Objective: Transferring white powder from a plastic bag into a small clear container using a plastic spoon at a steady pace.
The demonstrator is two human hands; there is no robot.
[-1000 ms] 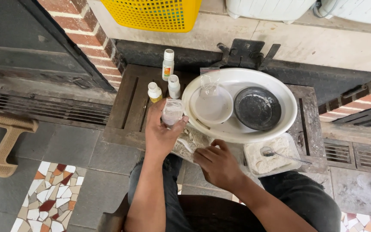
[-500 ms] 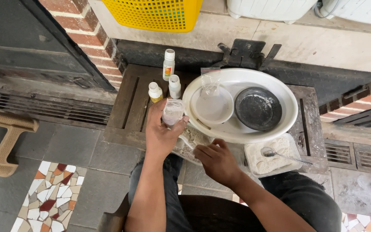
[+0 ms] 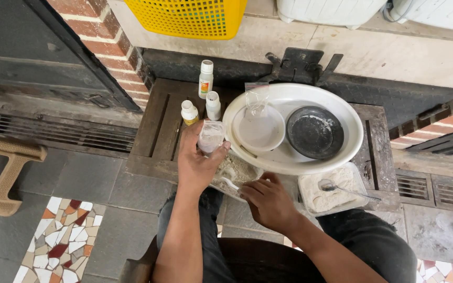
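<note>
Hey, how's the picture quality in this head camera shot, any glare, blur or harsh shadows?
Head view: soft, even daylight, no harsh shadows; the left hand, gripping a small clear container, and the right hand are both sharp, without motion blur. Mild glare on the white basin rim; the yellow basket is cropped at the top edge, where lines bow slightly.

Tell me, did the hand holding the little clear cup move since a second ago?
No. The left hand keeps the clear cup at the same spot beside the big white bowl's rim, just under the three small bottles.
</note>
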